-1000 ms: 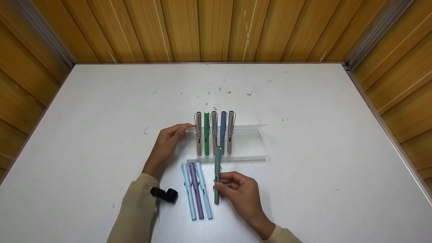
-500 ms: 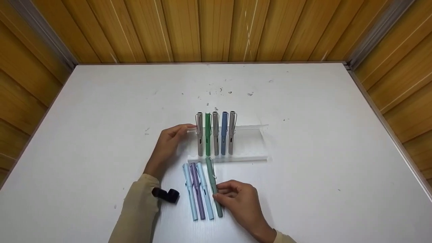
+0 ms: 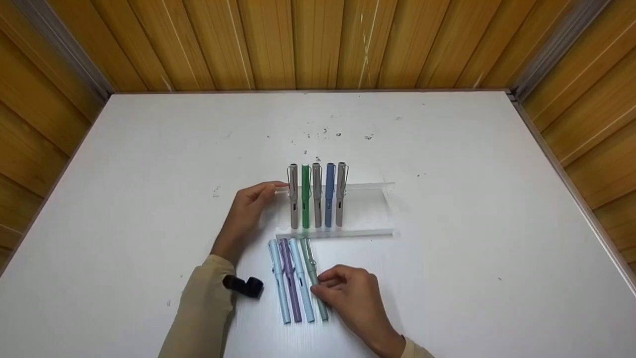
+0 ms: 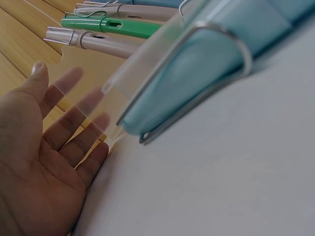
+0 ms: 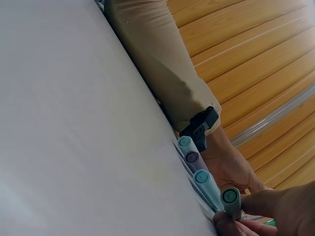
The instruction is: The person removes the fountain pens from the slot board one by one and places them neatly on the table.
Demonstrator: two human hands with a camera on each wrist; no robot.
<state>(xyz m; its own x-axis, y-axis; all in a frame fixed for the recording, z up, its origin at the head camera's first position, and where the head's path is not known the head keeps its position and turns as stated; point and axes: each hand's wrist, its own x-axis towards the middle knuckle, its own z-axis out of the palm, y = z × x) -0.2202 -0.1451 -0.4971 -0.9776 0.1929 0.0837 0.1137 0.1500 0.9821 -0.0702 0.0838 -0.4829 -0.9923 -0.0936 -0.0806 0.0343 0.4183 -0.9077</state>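
My right hand (image 3: 355,301) pinches a grey-green pen (image 3: 309,261) between thumb and fingers, at the right end of a row on the table. Beside it lie a light blue pen (image 3: 302,286), a purple pen (image 3: 290,283) and another light blue pen (image 3: 279,283). Behind them, a clear stand (image 3: 367,209) holds several pens side by side, including a green pen (image 3: 305,199) and a blue pen (image 3: 329,199). My left hand (image 3: 251,201) is at the stand's left end; in the left wrist view its fingers extend behind the clear plastic.
A black wrist camera (image 3: 244,287) sits on the left sleeve, left of the row of pens. The white table (image 3: 472,223) has small dark marks beyond the stand. Wood-look panels (image 3: 318,44) rise at its far edge and sides.
My right hand has brought the grey-green pen down from in front of the stand and left to the row, where it now lies tilted like the others. The left hand stays put.
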